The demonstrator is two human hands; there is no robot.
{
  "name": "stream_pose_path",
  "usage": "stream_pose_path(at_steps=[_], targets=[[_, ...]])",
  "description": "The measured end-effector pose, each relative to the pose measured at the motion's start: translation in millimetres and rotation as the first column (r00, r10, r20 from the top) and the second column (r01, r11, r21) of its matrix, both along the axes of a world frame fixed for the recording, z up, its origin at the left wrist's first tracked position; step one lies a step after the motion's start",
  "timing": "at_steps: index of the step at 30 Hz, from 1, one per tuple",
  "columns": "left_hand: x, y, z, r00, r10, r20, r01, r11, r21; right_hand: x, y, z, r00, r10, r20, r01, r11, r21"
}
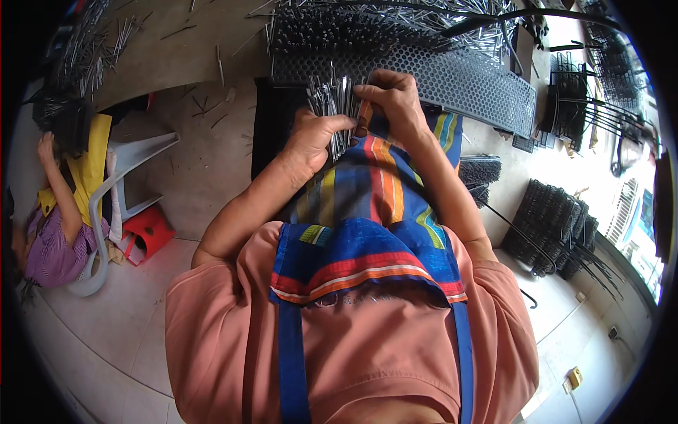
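Observation:
A loose bundle of thin silvery metal rods [332,99] stands up from my left hand [311,141], whose fingers and thumb are closed round its lower part. On the right side of the bundle, my right hand [397,102] is closed in a pinch, thumb and fingers against the outer rods. How many rods it grips is hidden. Both hands are above my lap, over a striped blue apron [381,177]. Just beyond them lies a dark perforated metal plate [459,81], with many short dark rods [332,32] standing upright at its left part.
More loose rods are heaped behind the plate and scattered on the table [169,49]. Black wire racks [544,219] stand at the right. To the left, another person [60,240] works beside a grey plastic chair [134,159] and a red plastic stool [147,232].

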State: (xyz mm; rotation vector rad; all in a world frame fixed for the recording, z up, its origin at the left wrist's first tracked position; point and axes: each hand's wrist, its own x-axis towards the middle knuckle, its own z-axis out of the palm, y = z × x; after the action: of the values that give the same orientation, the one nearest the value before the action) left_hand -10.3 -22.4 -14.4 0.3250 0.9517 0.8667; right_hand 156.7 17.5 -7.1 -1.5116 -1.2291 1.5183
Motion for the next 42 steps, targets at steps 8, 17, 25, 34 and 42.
stream_pose_path(at_steps=[8,17,25,34,42], targets=[[-20.3,-7.1,-17.4,0.982,0.130,-0.140,-0.149,0.980,-0.134,-10.5,16.4,14.5,0.918,-0.355,-0.176,0.395,0.864,0.313],[-20.7,-0.3,-15.1,0.981,0.159,-0.110,-0.172,0.978,-0.120,-25.6,33.6,-12.2,0.950,-0.254,0.183,0.056,0.713,0.698],[-16.7,0.2,-16.9,0.985,0.150,-0.082,-0.159,0.980,-0.122,-25.2,37.0,-9.0,0.832,-0.287,0.475,-0.210,0.630,0.747],[-14.1,2.4,-2.8,0.990,0.137,0.031,-0.134,0.986,-0.100,-15.0,15.4,-9.2,0.951,0.155,0.269,-0.207,0.962,0.176],[-15.9,-0.9,-16.5,0.990,0.134,-0.048,-0.139,0.981,-0.138,-10.7,10.5,10.2,0.938,-0.312,-0.148,0.341,0.908,0.243]])
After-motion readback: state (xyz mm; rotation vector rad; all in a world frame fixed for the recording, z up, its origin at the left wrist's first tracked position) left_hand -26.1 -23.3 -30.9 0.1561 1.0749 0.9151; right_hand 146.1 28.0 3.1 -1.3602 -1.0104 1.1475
